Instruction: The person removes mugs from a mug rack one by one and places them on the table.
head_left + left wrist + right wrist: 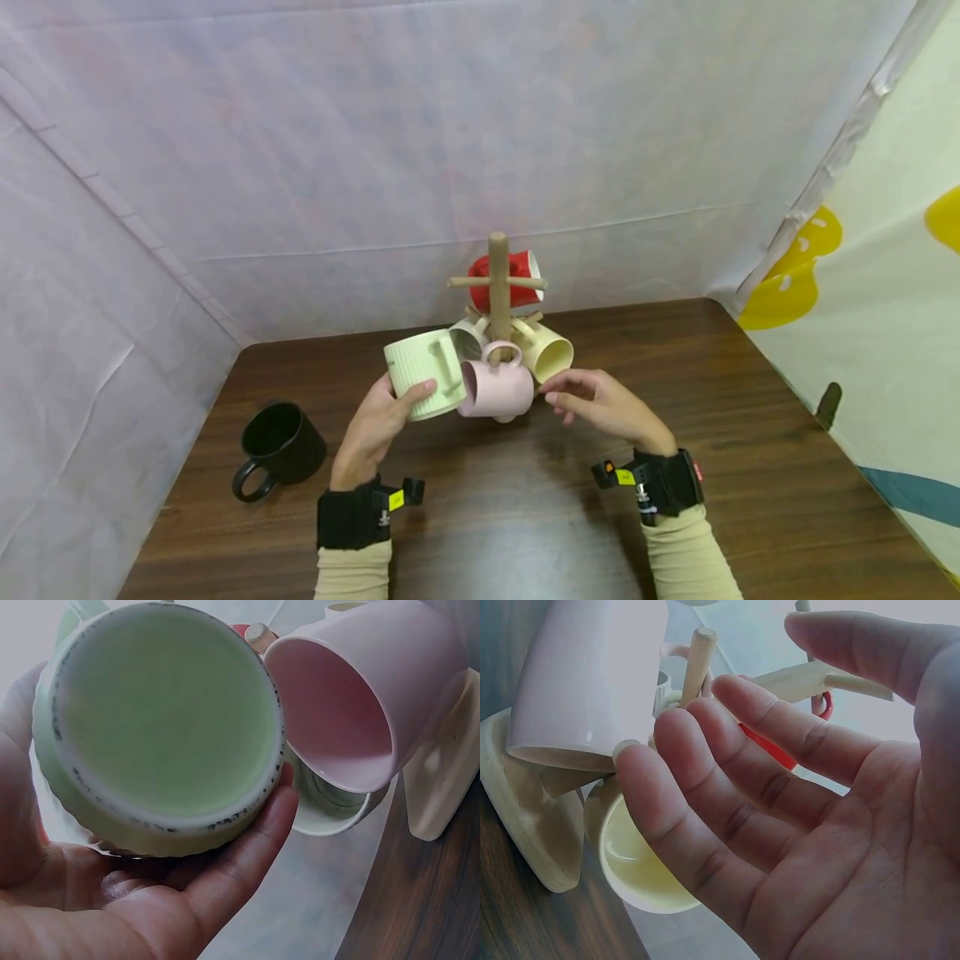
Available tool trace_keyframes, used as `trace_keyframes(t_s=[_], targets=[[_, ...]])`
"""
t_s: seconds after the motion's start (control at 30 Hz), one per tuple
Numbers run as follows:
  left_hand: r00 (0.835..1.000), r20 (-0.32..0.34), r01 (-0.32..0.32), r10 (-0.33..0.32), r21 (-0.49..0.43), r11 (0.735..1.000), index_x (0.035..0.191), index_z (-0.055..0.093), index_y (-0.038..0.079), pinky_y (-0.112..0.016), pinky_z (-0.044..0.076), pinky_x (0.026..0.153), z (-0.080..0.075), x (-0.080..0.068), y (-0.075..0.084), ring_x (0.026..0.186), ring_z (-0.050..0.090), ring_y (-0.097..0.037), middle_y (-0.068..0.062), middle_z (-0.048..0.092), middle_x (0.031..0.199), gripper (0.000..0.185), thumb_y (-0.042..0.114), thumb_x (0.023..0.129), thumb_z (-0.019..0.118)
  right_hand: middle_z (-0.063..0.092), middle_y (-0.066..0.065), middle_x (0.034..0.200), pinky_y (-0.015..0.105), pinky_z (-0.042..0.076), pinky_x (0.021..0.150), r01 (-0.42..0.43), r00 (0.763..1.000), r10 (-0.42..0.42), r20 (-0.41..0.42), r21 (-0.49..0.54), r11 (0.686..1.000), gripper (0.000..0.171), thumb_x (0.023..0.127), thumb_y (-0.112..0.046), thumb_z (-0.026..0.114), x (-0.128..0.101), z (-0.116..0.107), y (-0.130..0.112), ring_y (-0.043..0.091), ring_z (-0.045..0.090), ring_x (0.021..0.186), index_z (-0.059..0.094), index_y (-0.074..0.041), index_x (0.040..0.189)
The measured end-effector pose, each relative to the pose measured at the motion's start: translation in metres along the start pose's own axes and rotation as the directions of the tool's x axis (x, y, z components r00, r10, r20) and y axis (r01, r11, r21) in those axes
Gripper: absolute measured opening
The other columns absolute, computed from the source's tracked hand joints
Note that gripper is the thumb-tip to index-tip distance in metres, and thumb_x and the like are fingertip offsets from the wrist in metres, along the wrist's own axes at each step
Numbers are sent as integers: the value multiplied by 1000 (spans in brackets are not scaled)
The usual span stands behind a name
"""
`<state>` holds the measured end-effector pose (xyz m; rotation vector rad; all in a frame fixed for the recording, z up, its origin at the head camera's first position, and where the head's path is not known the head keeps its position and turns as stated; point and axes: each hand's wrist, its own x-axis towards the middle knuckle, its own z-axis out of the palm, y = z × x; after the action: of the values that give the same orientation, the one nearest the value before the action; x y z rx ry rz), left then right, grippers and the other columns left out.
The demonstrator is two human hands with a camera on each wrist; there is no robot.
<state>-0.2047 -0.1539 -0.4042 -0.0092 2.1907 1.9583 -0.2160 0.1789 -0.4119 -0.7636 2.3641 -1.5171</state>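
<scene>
Pale green mug [422, 375] with ribbed wall is lifted above the desk [517, 517], to the left of a pink mug [501, 392]. The left grip [378, 421] is grasping it: the thumb lies on the near side, below the handle, and the fingers go around the other side. In the left wrist view its round base faces the camera, with small dark marks along the ring. Whether it touches the pink mug, I cannot tell.

The right grip [600, 402] is released, with relaxed and slightly bent fingers, and holds nothing. It is near the pink mug and a yellow mug [546, 352]; I cannot tell if a fingertip makes contact.

Between the 2 grips, a little farther back, stands a wooden mug stand [498, 265]. It carries 4 mugs: red mug [521, 297] high behind the post, and lower the yellow mug on the right, a whitish mug [468, 340] on the left and the pink mug in front, lying sideways with its handle up. At the left of the desk 1 black mug [292, 450] stands upright, its handle toward the person.
</scene>
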Motion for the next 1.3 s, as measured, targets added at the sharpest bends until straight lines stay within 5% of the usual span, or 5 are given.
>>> trace_keyframes(t_s=[0.27,0.47,1.3], targets=[[999,40,-17,17,-13,1000,139,46,9,-33,49,90,2,0,-2,107,60,-22,-15,58,128,59,33,91,72,67,8,96,48,58,75,19,1000,-19,8,8,1000,20,100,-15,60,-1,1,-4,32,68,80,65,-4,116],[999,34,-11,12,-10,1000,139,45,11,-33,49,90,3,0,-3,107,60,-22,-14,58,127,62,35,89,74,67,9,98,45,58,75,37,999,-37,7,1,999,21,100,-15,60,-2,1,-9,17,67,80,65,-4,116],[996,76,-39,39,-1,999,144,41,9,-33,49,91,10,4,-10,108,60,-22,-17,57,130,67,21,88,75,69,9,98,40,59,72,192,981,-192,11,25,981,19,97,-9,62,-8,11,-30,13,66,81,65,-3,115]])
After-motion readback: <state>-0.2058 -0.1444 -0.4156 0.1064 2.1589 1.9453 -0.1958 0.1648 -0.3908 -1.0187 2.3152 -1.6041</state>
